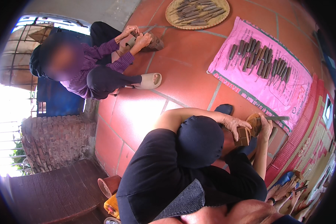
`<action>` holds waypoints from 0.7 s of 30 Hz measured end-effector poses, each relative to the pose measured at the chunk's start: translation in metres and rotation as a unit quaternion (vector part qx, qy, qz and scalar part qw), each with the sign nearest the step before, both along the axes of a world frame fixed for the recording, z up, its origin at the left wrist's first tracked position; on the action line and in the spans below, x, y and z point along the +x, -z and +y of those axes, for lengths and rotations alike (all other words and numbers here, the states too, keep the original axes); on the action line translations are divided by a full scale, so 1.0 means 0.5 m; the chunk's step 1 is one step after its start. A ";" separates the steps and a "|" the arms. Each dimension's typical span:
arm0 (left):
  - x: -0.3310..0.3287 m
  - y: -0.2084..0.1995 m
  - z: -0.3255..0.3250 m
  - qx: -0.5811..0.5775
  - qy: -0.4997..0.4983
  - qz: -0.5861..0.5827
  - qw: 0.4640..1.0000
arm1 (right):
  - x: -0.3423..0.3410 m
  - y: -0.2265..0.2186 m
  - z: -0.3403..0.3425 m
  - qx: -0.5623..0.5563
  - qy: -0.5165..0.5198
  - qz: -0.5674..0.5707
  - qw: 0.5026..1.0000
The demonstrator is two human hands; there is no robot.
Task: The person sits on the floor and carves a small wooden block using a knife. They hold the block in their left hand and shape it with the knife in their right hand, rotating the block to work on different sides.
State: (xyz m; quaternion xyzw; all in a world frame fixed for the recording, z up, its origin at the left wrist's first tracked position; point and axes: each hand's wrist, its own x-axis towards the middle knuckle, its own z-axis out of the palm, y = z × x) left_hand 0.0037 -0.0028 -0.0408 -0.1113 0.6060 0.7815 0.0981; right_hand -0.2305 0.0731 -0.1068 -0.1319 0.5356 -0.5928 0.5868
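My left hand (234,126) is bent over the edge of a brown grooved block (243,136), fingers closed against it. A round wooden piece (254,123) sits just behind the block, between my two hands. My right hand (265,127) is wrapped round the near end of a long, flat, grey-green blade (279,118) that sticks out to the right. Its grip is hidden by my fingers, so whether it is a knife or a file does not show. A dark-clothed knee (200,142) rises beside my left forearm.
Several dark-handled knives (265,56) lie on a pink sack (227,76); more fill a round woven tray (225,18). At far left a seated person (100,63) works a blade over a wooden block (153,44). Other people's hands and feet (283,192) show at lower right. A reddish pot (109,186) stands lower left.
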 end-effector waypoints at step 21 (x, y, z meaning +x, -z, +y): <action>0.006 -0.002 0.000 -0.001 0.007 -0.009 1.000 | 0.001 0.001 0.012 -0.012 0.035 -0.009 0.999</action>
